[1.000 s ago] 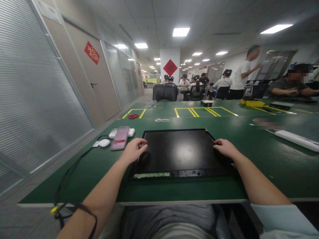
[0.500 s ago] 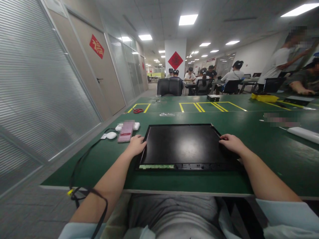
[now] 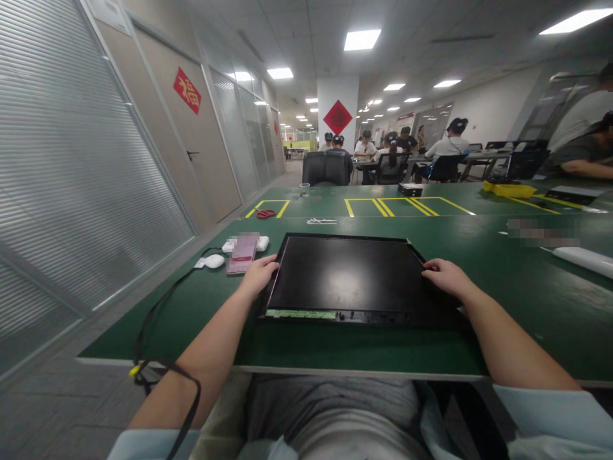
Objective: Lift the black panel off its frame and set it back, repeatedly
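Two hands held the display panel [image 3: 347,275], which lay on the green bench [image 3: 527,306] directly in front of the person, close to the near edge. Compared with half a second before, the left hand [image 3: 258,273] had shifted slightly up the left edge, and the far edge of the panel stood higher in the head view, so the panel sat skewed in its dark frame rather than square. The right hand [image 3: 445,276] remained at the same place on the right edge. The left fingers [image 3: 272,260] were curled around the left edge, grasping it. The right fingers were bent over the right edge and closed on it. The panel was a thin, flat rectangle with a glossy black face that reflected a ceiling light. A narrow green circuit strip [image 3: 301,314] ran along the left part of its near edge. The bench surface was matte green with yellow painted rectangles farther back. Left of the panel lay a pink phone [image 3: 242,252], a rounded white device [image 3: 214,260] and a black cable [image 3: 158,310] that ran off the bench edge. Red-handled scissors [image 3: 265,214] lay well behind.
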Demonstrator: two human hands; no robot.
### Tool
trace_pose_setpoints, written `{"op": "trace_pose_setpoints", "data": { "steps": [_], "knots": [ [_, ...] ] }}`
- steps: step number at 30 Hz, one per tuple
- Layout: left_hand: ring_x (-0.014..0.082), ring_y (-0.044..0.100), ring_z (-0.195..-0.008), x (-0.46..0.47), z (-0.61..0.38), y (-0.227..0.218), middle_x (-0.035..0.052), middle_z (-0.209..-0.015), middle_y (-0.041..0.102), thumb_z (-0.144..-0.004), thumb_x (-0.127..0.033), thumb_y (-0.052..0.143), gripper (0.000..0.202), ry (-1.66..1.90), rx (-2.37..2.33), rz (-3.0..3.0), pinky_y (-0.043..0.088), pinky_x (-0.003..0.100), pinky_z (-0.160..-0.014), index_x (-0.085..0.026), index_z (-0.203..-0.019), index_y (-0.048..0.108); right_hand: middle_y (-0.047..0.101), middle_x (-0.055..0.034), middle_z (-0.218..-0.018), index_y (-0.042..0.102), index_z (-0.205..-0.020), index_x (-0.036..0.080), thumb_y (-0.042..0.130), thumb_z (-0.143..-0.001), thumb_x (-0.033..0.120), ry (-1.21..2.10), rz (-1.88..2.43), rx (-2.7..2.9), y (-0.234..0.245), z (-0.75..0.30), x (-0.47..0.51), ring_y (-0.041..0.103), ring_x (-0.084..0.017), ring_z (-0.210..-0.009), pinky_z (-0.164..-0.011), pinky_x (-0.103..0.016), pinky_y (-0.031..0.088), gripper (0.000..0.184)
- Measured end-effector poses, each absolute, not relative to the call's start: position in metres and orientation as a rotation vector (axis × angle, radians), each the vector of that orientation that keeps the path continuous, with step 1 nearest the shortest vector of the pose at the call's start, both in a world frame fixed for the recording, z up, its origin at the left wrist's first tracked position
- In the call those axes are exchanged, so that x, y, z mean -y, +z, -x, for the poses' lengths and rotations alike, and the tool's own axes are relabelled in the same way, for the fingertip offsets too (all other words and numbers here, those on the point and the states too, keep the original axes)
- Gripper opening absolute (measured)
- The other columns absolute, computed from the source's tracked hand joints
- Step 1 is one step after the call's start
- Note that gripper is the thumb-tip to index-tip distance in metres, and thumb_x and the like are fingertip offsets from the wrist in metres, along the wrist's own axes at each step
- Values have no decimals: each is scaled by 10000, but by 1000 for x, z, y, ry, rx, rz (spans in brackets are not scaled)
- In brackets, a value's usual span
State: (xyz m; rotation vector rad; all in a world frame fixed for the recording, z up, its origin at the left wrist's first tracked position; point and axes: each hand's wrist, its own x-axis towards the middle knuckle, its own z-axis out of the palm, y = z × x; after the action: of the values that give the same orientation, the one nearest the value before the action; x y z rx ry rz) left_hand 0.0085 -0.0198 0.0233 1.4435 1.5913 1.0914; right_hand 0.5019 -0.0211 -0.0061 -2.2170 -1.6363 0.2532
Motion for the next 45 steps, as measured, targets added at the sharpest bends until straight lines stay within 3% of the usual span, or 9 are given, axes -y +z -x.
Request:
{"op": "trace_pose_setpoints", "data": {
  "steps": [4,16,25,29,36,45],
  "knots": [
    [184,670,-565,24,-17,29,30,-683,729,-776,-241,743,423,1146,-1551,-1192,558,283,-567,-157,-1190,746,755,-141,-1109,777,-1098,151,666,-818,287,256,2227,1632,-5,-499,23,712,-282,-1017,-840,-324,545,331],
    [163,675,-556,21,-22,34,21,-734,747,-864,-224,717,483,1207,-1534,-997,564,269,-559,-185,-1341,656,752,-138,-1134,761,-1134,143,660,-831,278,286,2231,1629,-3,-498,24,711,-267,-1024,-837,-308,542,347],
    [130,606,-396,24,-26,33,-3,-696,745,-795,-99,774,789,1309,-1245,-790,498,220,-425,-232,-1515,479,758,-136,-1106,777,-1092,147,660,-820,268,290,2201,1623,-2,-496,26,712,-271,-1018,-860,-320,544,319],
    [144,641,-429,25,-26,35,13,-700,756,-807,-81,771,695,1301,-1219,-746,521,227,-443,-191,-1455,544,759,-129,-1104,777,-1078,162,666,-814,267,295,2196,1606,-2,-495,27,710,-276,-1020,-858,-330,544,305],
    [191,741,-604,33,-32,41,70,-763,788,-902,-150,714,289,1287,-1205,-729,570,243,-518,-121,-1189,729,762,-123,-1025,775,-1077,154,666,-802,274,331,2174,1610,-3,-496,26,719,-267,-933,-826,-336,543,320],
    [235,786,-803,28,-26,34,93,-928,821,-825,-162,777,431,1322,-1121,-822,609,268,-640,-137,-1252,731,767,-95,-929,778,-1050,174,672,-787,280,341,2152,1612,-6,-500,24,724,-248,-866,-770,-316,539,303]
  ]
}}
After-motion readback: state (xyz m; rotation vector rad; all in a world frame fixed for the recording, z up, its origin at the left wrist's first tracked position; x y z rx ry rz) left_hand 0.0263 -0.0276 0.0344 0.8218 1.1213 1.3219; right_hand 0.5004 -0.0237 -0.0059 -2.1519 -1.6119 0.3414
